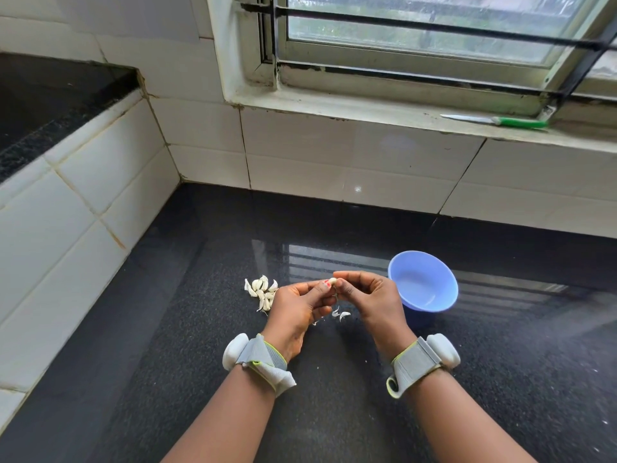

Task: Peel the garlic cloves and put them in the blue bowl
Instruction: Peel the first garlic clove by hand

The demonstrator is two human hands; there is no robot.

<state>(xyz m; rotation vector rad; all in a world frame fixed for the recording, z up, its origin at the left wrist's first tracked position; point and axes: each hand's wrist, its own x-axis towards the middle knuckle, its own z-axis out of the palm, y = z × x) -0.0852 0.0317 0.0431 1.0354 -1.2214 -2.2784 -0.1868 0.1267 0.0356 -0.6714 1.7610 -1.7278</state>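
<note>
Fingers of both hands pinch garlic clove beside blue bowl.

**Count of things around the grip**

Two hands, the left hand and the right hand, meet in one shared grip; one garlic clove is pinched in it, between the fingertips of both; one blue bowl stands just right of the grip, with no clove visible inside; one pile of unpeeled cloves lies just left of the grip, roughly a dozen, the exact number hard to tell since they overlap; about three loose peel scraps lie on the surface just below the grip; two wrist bands, one on each wrist; one green-handled knife rests on the window sill, far beyond the grip.
</note>
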